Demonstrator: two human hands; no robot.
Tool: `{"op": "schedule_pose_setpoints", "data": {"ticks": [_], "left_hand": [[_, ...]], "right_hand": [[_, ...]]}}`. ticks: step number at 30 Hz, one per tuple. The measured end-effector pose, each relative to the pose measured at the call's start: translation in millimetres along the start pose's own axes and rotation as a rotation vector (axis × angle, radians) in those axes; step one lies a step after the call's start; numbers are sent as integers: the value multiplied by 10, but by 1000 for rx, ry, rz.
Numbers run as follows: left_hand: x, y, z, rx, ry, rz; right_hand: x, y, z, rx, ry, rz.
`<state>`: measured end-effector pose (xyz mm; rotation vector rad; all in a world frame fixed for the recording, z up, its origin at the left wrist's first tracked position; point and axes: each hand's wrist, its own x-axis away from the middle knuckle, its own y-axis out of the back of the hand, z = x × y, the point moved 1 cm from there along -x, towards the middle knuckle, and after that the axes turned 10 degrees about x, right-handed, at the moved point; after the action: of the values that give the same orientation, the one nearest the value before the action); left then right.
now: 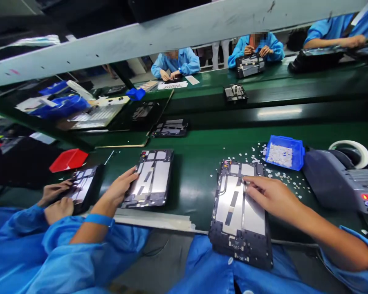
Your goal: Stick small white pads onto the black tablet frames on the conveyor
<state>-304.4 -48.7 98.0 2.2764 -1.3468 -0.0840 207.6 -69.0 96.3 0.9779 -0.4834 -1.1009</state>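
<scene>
The open dark tablet chassis with silvery shield plates (237, 212) lies flat at the near edge of the green conveyor belt (196, 179), its near end hanging over the edge above the person's blue-coated lap. Its long axis runs away from the person, leaning slightly to the left at the far end. The back is off: two pale metal plates fill the middle, a dark ribbon strip crosses them on a slant, and small dark components crowd both short ends.

The right hand (271, 195) rests on top of it, fingers stretched flat and pressing near the upper middle of the plates, gripping nothing. The left hand (119, 188) reaches out to a second open tablet chassis (151, 178) further left on the belt; its fingers curl around that unit's near left edge, holding it.

Just beyond the first chassis, small white bits (282, 175) are scattered on the belt around a shallow blue plastic tray (284, 152) filled with more of them. To the right stands a grey tape dispenser machine with a white roll (340, 175).

At far left, another worker's two hands (57, 200) work on a third tablet (82, 188), beside a red plastic tray (68, 159). Across the belt, blue-coated people sit over more units.
</scene>
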Motion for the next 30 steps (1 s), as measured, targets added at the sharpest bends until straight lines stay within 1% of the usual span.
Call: {"op": "schedule_pose_setpoints", "data": {"ticks": [1,2,3,4,5,6,7,8,9,11,12,13,14,15,16,17,19,21,24,27,30], "left_hand": [[-108,101,58,-63,26,19],[-191,166,95,-150,21,31],[-247,189,106,-246,-11,30],[-275,164,86,-346,-74,-1],[-271,85,37,-431,-158,-37],[-231,-53,-39,-485,-257,-50],[-156,-247,-136,-502,-361,-27],[-47,-493,-251,-513,-497,43],[89,-778,-378,-511,-668,152],[381,-1390,-626,-516,-922,410],[509,-1676,-735,-524,-1004,495],[613,-1929,-825,-533,-1054,548],[690,-2137,-890,-546,-1082,590],[739,-2295,-930,-557,-1099,612],[762,-2403,-944,-561,-1112,623],[765,-2466,-937,-558,-1125,621],[726,-2495,-887,-533,-1156,594],[673,-2463,-831,-512,-1183,559],[651,-2418,-785,-485,-1199,510],[670,-2404,-771,-377,-1177,464],[686,-2399,-727,-275,-1104,504]], "right_hand": [[-4,-19,-42,12,0,-11],[-13,-33,-78,32,-2,-25],[-30,-42,-107,60,-4,-42],[-58,-48,-130,97,-4,-58],[-96,-52,-149,136,-5,-73],[-142,-55,-163,172,-4,-82],[-192,-60,-173,199,-3,-86],[-241,-67,-178,216,-3,-85],[-287,-74,-179,226,-5,-83],[-352,-89,-169,233,-22,-74],[-367,-95,-160,235,-33,-70],[-372,-97,-150,236,-45,-68],[-367,-97,-140,235,-56,-69],[-357,-94,-130,232,-63,-68],[-345,-88,-119,229,-67,-67],[-338,-81,-109,225,-69,-64],[-350,-66,-90,214,-72,-50],[-410,-53,-75,199,-74,-38],[-580,-51,-50,173,-76,-43],[-794,-76,0,121,-87,-41],[-968,-126,70,-6,-74,15]]}}
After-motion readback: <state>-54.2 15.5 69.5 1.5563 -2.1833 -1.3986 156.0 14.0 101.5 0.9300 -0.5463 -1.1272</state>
